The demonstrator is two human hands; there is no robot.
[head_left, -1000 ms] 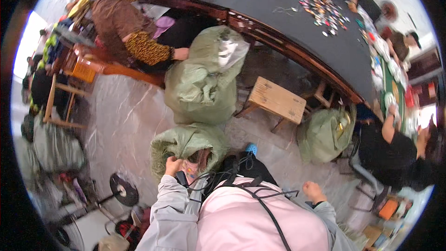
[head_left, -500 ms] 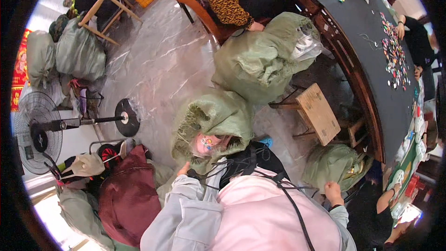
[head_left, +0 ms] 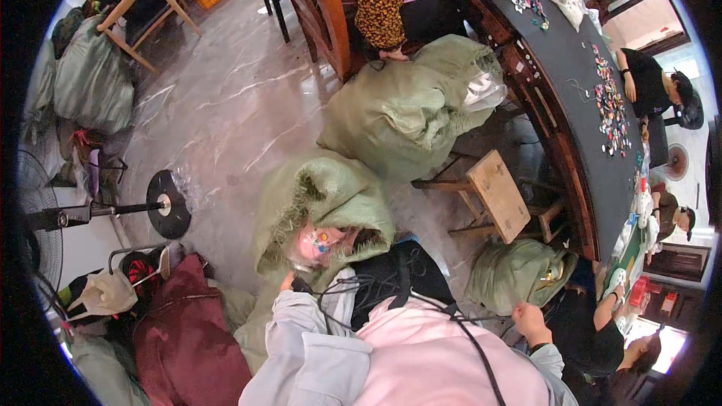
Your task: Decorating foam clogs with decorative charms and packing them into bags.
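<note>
Where green sack (head_left: 323, 195) sits on floor before person, mouth gapes, pink items (head_left: 320, 243) inside. Left hand (head_left: 288, 281) at sack rim, grip unclear. Right hand (head_left: 530, 323) loosely curled, empty, near smaller green bag (head_left: 511, 274).

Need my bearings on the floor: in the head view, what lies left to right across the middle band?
Fan stand base → open green sack → wooden stool → dark table.
</note>
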